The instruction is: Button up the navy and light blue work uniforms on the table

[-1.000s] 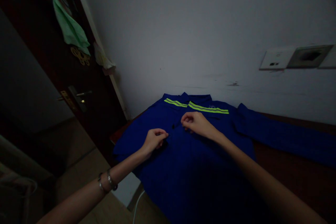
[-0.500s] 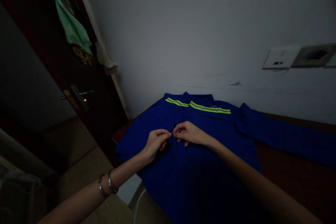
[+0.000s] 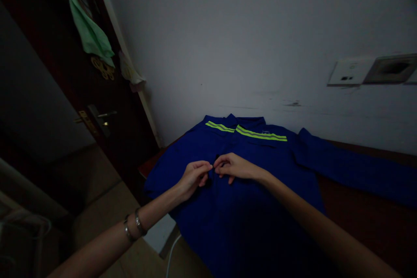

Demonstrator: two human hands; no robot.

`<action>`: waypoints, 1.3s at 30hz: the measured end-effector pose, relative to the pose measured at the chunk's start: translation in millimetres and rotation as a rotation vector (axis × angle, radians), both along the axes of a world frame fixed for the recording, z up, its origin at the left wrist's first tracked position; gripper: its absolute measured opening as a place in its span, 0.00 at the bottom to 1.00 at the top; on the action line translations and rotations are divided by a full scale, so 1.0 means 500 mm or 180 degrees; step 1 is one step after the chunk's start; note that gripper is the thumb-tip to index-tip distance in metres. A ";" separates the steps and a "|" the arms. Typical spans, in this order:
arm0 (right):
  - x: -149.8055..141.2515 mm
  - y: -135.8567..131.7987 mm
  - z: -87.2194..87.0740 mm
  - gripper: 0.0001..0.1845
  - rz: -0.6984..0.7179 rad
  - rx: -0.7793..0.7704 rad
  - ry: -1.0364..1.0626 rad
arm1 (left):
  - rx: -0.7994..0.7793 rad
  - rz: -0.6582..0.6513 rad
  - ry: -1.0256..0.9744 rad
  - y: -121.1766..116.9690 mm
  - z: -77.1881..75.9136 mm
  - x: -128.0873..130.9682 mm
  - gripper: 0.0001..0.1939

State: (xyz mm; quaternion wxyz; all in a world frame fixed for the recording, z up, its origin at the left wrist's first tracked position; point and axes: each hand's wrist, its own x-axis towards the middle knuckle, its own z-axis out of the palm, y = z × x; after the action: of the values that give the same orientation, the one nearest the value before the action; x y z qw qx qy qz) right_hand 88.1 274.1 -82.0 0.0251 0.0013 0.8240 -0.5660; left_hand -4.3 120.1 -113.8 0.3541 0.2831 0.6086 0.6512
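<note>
A dark blue work jacket [image 3: 280, 169] with yellow-green and grey reflective strips across the chest lies spread out, front side up, its collar towards the wall. My left hand [image 3: 194, 174] pinches the jacket's front edge at mid-chest between thumb and forefinger. Close beside it, almost fingertip to fingertip, my right hand [image 3: 239, 167] is closed in a pinch on the same front opening. Whatever small fastening may sit between the fingertips is too dark and small to make out. One sleeve stretches out to the right.
Under the jacket is a dark reddish-brown table [image 3: 352, 217] against a pale wall [image 3: 228, 43] with sockets [image 3: 350, 73]. At left stands a dark door [image 3: 120, 100] with a green cloth [image 3: 93, 39] hanging on it. A white box [image 3: 160, 234] and cable [image 3: 171, 252] are below the table's edge.
Both hands stay at the same spot on the jacket front. My right hand has shifted down very slightly; the jacket lies as before.
</note>
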 end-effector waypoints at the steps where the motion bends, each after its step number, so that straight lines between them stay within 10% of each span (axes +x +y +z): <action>1: 0.000 0.001 0.000 0.14 0.0031 -0.0030 -0.0027 | 0.0021 -0.0014 0.0014 0.001 -0.001 -0.001 0.13; 39: -0.018 0.013 -0.015 0.09 -0.0369 -0.0190 0.0060 | -0.0681 0.0072 0.0746 -0.023 0.002 0.003 0.21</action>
State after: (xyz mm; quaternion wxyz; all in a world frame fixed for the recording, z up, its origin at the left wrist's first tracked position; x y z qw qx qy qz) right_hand 79.2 280.4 -89.4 -0.0154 0.0430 0.8055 -0.5908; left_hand -2.6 108.4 -113.1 0.3015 0.3109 0.7147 0.5492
